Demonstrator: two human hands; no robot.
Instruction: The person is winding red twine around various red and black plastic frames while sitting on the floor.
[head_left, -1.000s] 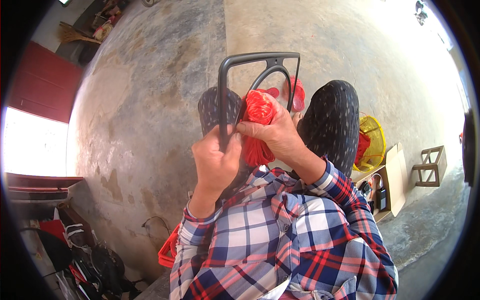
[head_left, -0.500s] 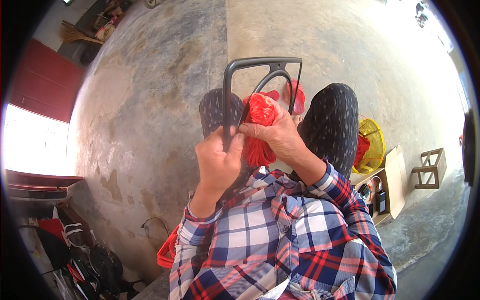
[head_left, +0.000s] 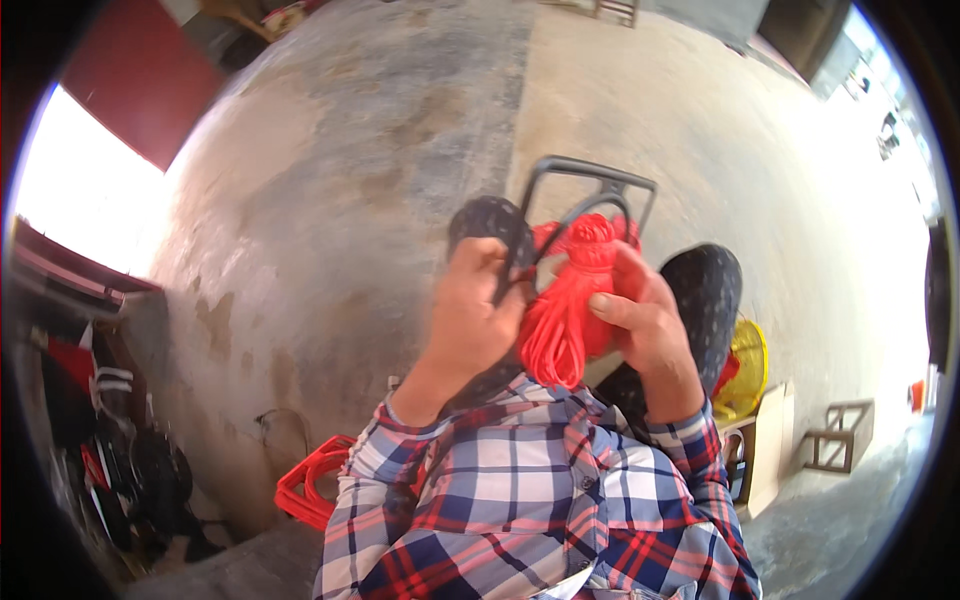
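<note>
My left hand grips the near bar of a dark metal frame that stands between my knees. A bundle of red cord hangs against that frame, its knotted top at the bar and its loose strands falling toward my plaid shirt. My right hand is closed around the right side of the red bundle, thumb across the strands. Both knees in dark patterned trousers flank the frame.
Bare concrete floor spreads ahead. A red plastic frame lies low at my left. A yellow wire basket, a board and a small wooden stool stand to the right. Dark clutter sits at the far left.
The view has tilted and the frame with the red bundle now sits more to the right. My right hand has slid lower down the red cord; the left still holds the frame.
</note>
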